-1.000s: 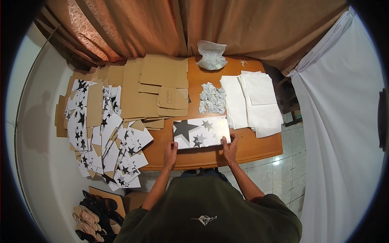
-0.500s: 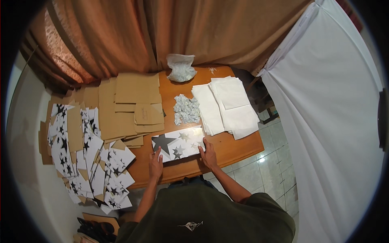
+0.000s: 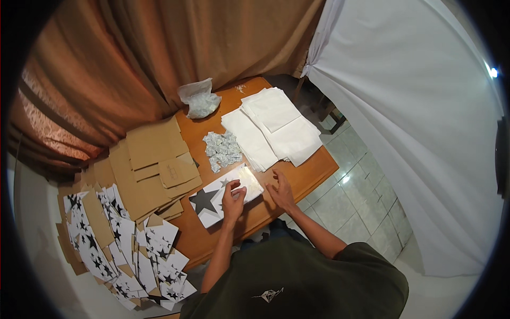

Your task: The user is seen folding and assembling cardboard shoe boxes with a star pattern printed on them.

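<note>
Work at a wooden table, as I watch from within the room. A rectangular white cardboard box printed with dark and pale grey stars (image 3: 213,195) lies near the front edge of the glossy orange-brown wooden table (image 3: 314,171), slanted to that edge. The person's left hand (image 3: 233,201) is over the box, its fingers bent and the thumb apart from them, nothing gripped; whether it touches the lid I cannot tell. The right hand (image 3: 281,192) is just beside the box's right end, fingers open and spread, palm turned toward the box.

Just beyond the box lies a heap of small pale grey-white packets (image 3: 222,150); farther back, against the brown fabric curtain (image 3: 133,64), sits a translucent plastic bag with pale contents (image 3: 201,101). To the right of the heap, stacks of white paper sheets (image 3: 289,129) overlap in a fan. At the left, flat brown cardboard pieces (image 3: 154,146) are layered, and nearer the person spreads a pile of star-printed white cardboard pieces (image 3: 151,250). A white cloth (image 3: 404,106) hangs at the right above the pale tiled floor (image 3: 340,199).
</note>
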### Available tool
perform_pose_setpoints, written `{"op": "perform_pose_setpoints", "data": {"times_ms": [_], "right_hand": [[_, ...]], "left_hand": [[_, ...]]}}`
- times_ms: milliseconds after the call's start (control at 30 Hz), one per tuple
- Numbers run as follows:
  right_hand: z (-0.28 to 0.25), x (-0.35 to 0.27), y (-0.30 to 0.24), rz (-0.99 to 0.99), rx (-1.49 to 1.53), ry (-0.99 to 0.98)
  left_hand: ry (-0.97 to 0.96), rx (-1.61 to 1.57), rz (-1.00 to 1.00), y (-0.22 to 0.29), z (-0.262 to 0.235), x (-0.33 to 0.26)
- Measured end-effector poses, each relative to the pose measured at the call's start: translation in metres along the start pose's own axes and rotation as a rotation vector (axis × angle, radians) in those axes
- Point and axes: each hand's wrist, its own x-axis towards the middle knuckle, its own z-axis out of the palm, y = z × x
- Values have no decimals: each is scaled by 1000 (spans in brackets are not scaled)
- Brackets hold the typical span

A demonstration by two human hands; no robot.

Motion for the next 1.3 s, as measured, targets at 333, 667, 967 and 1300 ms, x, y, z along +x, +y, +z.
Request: {"op": "perform_pose_setpoints", "data": {"times_ms": [333, 667, 967, 1300], "right_hand": [[-90, 88, 59, 102, 204, 13], [-162, 188, 140, 131, 248, -126], [-152, 232, 188, 87, 255, -238], [-117, 303, 199, 40, 123, -225]], "left_hand": [[37, -13, -13, -12, 92, 69], [168, 33, -194, 10, 213, 113], [214, 166, -161, -3, 244, 149], [381, 238, -204, -26, 237, 241]]}}
